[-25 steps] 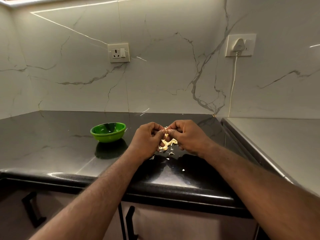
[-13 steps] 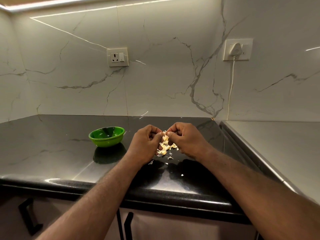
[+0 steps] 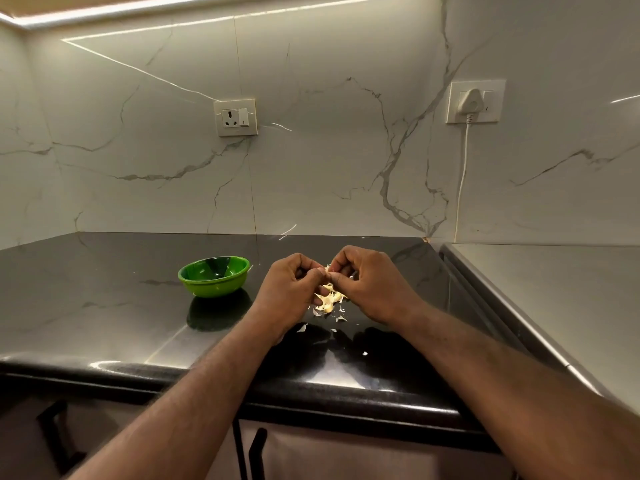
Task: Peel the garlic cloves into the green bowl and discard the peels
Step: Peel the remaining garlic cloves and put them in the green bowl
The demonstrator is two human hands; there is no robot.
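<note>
Obs.: both hands are raised just above the black counter, knuckles up, fingers curled inward. The left hand and right hand meet at the fingertips and pinch one small pale piece between them, taken to be a garlic clove. Most of it is hidden by the fingers, so I cannot tell how much skin is left on it.

Directly below the fingertips lies a heap of peels, yellowish and ragged. Smaller loose flakes are scattered on the wrist side of the heap, toward the person.

The green bowl stands to the outer side of the left hand, near but not touching it. Its contents cannot be made out.

Handling, judged:
- The clove is very light, firm and small. Bare flesh is probably slick and slightly sticky, so it could shoot out of a hard pinch.
- Best hold: one hand's thumb and forefinger across the clove's thick middle. The other hand's nail then works at a tip or the root end, where the skin lifts first.
- The skin is paper-thin, dry and brittle. It tears into bits instead of coming off whole, and it clings to fingers.
- The peels are nearly weightless. A quick hand movement or a breath could scatter them, so I would gather them by sweeping with a flat palm, not by picking.

Step in hand, judged: stripping skin from this clove. The drop into the bowl is not yet done.
</note>
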